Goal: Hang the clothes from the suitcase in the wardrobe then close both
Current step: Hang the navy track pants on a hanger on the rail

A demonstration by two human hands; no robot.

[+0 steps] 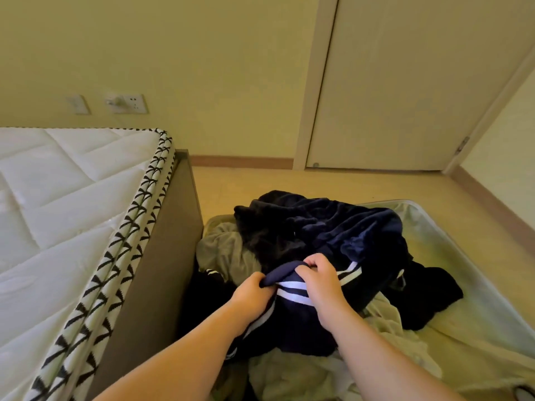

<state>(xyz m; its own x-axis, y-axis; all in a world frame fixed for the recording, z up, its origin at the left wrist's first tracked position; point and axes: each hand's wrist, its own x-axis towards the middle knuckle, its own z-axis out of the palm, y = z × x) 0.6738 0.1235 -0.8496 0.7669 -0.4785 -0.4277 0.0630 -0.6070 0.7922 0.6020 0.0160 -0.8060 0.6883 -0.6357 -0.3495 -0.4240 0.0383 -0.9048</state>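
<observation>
An open suitcase [451,227] lies on the floor beside the bed, with its pale lining showing at the right. A heap of clothes fills it. On top lies a navy garment with white stripes [341,227]. Olive clothes [228,250] and black clothes [431,287] lie around and under it. My left hand [250,290] and my right hand [318,279] both pinch a folded edge of the navy garment near its stripes, close together. No wardrobe that I can identify is in view.
A bed with a white quilted mattress [63,204] and a brown frame [162,256] stands at the left, right against the suitcase. A closed pale door [405,82] is in the far wall. Bare floor [260,183] lies between the suitcase and the wall.
</observation>
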